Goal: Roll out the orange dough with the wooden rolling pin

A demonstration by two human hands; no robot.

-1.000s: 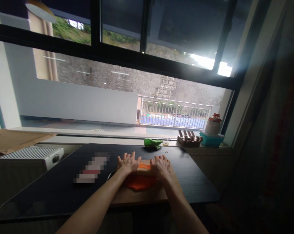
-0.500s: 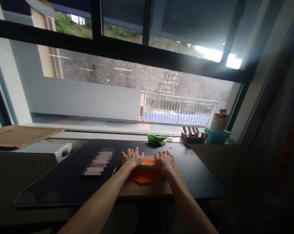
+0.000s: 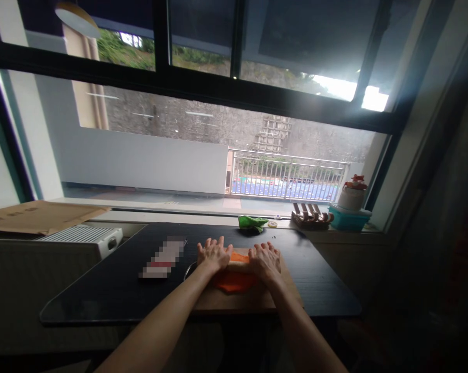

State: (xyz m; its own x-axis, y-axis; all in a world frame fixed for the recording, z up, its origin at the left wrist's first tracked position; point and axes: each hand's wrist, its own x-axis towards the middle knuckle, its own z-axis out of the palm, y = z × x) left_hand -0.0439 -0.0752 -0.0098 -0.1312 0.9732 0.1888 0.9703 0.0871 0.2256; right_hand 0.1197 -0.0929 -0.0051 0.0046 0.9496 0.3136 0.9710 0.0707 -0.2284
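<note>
I am laying my left hand over one end of a pale rolling pin and my right hand over the other. The two hands are standing apart, palms down, fingers stretching forward rather than curling into a grip, and the middle of the pin is showing between them. My palms are hiding its ends, so I cannot tell exactly how they are pressing on it.

The pin is lying across a flat orange sheet, which is showing both beyond the pin and on the near side. The sheet is resting on a wooden board near the front edge of the dark table. Just left of the board, a curved rim is peeking out, partly hidden by my left forearm. Farther left, a blurred-out item is lying on the table.

Toward the window, a green cloth is sitting at the table's far edge, with a small yellowish ring just beside it. To the right, a brown rack is standing on the sill next to a teal box, which is carrying a white container.
</note>
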